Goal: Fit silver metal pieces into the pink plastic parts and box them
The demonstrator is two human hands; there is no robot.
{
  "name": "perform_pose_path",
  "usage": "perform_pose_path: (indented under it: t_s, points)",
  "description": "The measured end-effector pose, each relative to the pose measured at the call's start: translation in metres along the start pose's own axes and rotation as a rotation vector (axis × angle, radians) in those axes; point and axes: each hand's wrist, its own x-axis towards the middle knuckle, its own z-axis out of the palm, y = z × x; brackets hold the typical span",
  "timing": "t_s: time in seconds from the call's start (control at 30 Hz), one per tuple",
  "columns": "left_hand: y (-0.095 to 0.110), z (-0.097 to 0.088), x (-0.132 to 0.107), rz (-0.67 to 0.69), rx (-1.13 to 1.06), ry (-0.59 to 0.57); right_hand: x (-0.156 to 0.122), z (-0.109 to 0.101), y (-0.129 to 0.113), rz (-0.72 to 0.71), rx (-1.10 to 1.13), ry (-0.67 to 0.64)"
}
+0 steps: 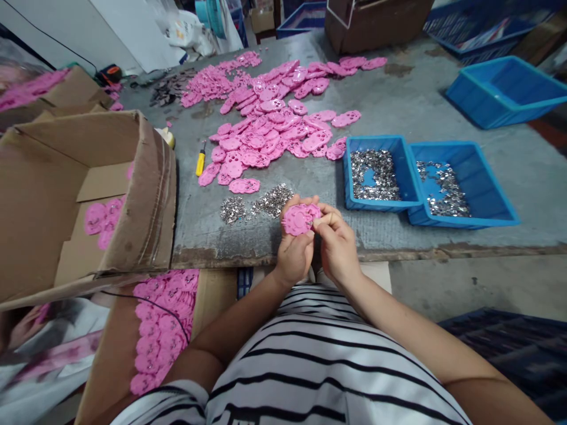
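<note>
A pink moulded plastic piece with a round recess is held above the table's front edge. My left hand is closed around it, thumb along its lower rim. At its right edge, my right hand pinches with thumb and forefinger; whatever lies between those fingertips is too small to make out. Just beyond my hands are two small heaps of shiny metal parts, the nearer heap and the left heap. Many similar pink pieces are piled farther back.
Blue bins of metal parts stand on the right, another blue bin behind them. A yellow-handled screwdriver lies left of the pile. A cardboard box holds pink pieces; below it is a full box of them. Another person's hand shows lower left.
</note>
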Motion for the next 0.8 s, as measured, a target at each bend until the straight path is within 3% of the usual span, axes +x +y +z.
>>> perform_pose_path:
  t_s: [0.8]
  points:
    - [-0.0004,-0.0006,0.0004,0.016,0.058,-0.014,0.0007,-0.0003,-0.0044,0.009,0.033,0.0]
